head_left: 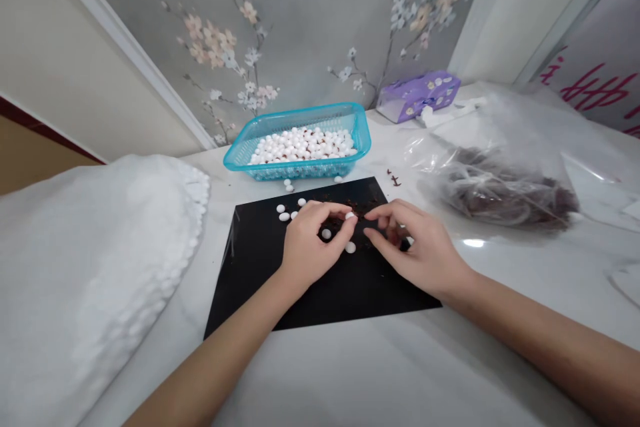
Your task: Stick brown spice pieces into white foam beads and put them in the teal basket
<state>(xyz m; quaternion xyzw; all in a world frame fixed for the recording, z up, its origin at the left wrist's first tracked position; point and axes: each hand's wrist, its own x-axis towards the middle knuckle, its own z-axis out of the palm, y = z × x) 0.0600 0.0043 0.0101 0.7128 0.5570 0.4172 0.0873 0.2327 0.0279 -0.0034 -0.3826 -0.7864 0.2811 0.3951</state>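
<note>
My left hand point(315, 237) pinches a small white ball point(350, 215) between thumb and forefinger. Just to its right is my right hand point(417, 247), its thumb and forefinger apart and pointing at that ball. The other right fingers are curled and partly hidden. Both hands are over a black mat point(320, 297). Beneath them lie a white ball point(351, 248) and another white ball point(327, 234). Small brown bits point(367, 206) are scattered at the mat's far side. Several more white balls point(285, 217) rest left of my left hand.
Behind the mat, a blue plastic basket point(233, 159) holds many white balls and some brown bits. A clear bag point(505, 187) of dark brown pieces lies at right, near a purple tissue pack point(420, 95). A large white sack point(95, 267) bulges at left.
</note>
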